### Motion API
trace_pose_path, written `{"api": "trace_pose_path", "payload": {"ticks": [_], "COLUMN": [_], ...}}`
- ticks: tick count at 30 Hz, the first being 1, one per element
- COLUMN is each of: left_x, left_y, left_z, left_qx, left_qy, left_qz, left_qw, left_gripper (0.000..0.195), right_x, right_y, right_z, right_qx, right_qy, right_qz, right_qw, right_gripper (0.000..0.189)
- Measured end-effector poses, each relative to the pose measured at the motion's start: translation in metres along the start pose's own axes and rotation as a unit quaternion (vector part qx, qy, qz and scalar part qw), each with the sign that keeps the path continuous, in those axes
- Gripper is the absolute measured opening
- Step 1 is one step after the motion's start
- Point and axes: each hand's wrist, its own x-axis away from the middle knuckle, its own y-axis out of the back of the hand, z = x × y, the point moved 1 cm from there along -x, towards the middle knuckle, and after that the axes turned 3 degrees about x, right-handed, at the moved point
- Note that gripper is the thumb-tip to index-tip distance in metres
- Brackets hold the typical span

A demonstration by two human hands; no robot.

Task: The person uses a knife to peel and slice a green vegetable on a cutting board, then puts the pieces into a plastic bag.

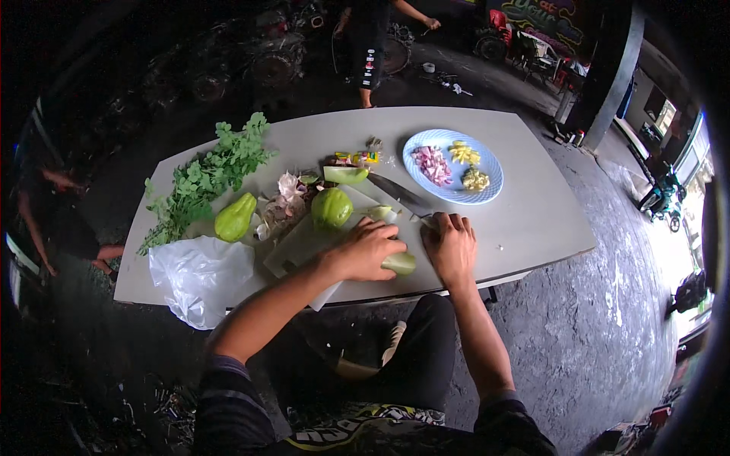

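Note:
My left hand [368,251] rests over the white cutting board [296,245], its fingers curled around a cut chayote piece [401,263]. My right hand [453,245] grips the handle end of a kitchen knife [402,192]; its dark blade points away to the upper left. A small pale chayote piece [377,212] lies between the blade and my left hand. Just beyond that hand sits a pale green chayote [332,208], with a long cut wedge [345,174] behind it. Another whole chayote [235,218] lies farther left on the table.
A light blue plate [495,165] holds chopped shallots [432,165] and two yellowish chopped piles. Papery peelings [288,196], small packets [365,157], leafy greens [214,171] and a plastic bag [202,273] occupy the table's left half. Beyond the table stands a person [368,51].

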Motion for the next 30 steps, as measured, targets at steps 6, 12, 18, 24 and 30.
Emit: {"api": "trace_pose_path", "payload": {"ticks": [6,12,18,24,30], "left_x": [0.013,0.040,0.078,0.110,0.122], "left_y": [-0.006,0.007,0.014,0.004,-0.009], "left_z": [-0.009,-0.035,-0.032,-0.015,-0.008], "left_qx": [0.023,0.016,-0.002,-0.005,0.007], "left_qy": [-0.026,-0.008,0.071,0.169,0.206], "left_qz": [-0.098,-0.100,-0.189,-0.286,-0.370], "left_qw": [0.995,0.995,0.979,0.943,0.906], "left_gripper": [0.045,0.044,0.050,0.057,0.062], "right_x": [-0.002,-0.003,-0.003,-0.002,-0.002], "right_y": [-0.002,0.003,0.003,0.004,0.002], "right_z": [0.002,0.007,0.006,0.007,0.005], "right_qx": [0.002,0.008,0.008,0.006,0.016], "right_qy": [-0.002,-0.002,-0.014,-0.010,-0.006], "right_qz": [-0.013,-0.035,0.005,0.012,0.001], "right_qw": [1.000,0.999,1.000,1.000,1.000], "right_gripper": [0.037,0.033,0.038,0.039,0.039]}}
